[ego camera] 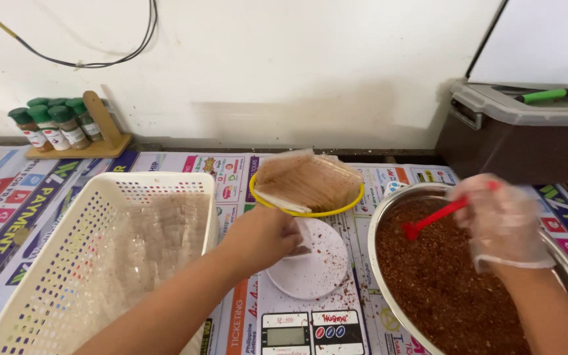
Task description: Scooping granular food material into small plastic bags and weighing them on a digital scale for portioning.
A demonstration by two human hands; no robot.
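Observation:
My left hand (262, 235) is closed on a small clear plastic pouch (300, 244), held over the white round pan (313, 263) of a kitchen scale (304, 332). My right hand (504, 220), in a thin clear glove, grips a red spoon (432, 219) whose scoop end dips into reddish-brown ground spice (442, 276) filling a large steel bowl (373, 230). Specks of spice lie on the scale pan.
A white perforated plastic basket (87, 263) lined with clear plastic sits at the left. A yellow-rimmed dish (308, 212) holds a stack of clear pouches. Spice jars (54, 125) stand on a wooden rack by the wall. A dark lidded bin (520, 138) is at the back right.

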